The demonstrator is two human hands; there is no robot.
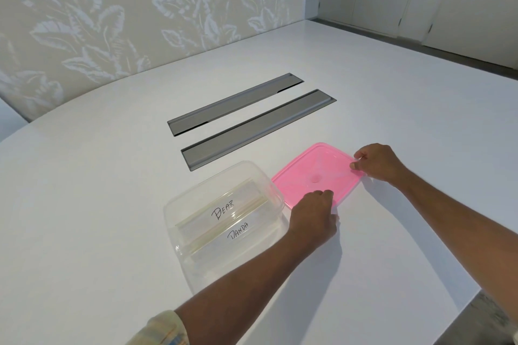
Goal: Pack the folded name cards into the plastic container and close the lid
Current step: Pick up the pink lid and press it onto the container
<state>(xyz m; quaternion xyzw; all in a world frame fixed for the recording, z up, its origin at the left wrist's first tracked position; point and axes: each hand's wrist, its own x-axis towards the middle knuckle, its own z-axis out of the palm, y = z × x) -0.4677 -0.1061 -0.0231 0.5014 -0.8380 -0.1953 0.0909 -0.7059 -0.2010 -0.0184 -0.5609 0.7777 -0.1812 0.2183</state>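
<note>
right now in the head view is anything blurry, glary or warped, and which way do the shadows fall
Head view: sharp overall, the handwriting on the name cards is readable; wide-angle warp bows the table edge at left; soft shadows fall toward the viewer under the left hand and right hand; faint reflections on the clear container; the pink lid shows no harsh glare.

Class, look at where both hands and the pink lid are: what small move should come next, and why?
Probably lift the pink lid and carry it over the clear container. Both name cards already lie inside, the container is open, and the left hand and right hand each grip an edge of the lid, which lies flat on the table beside it.
</note>
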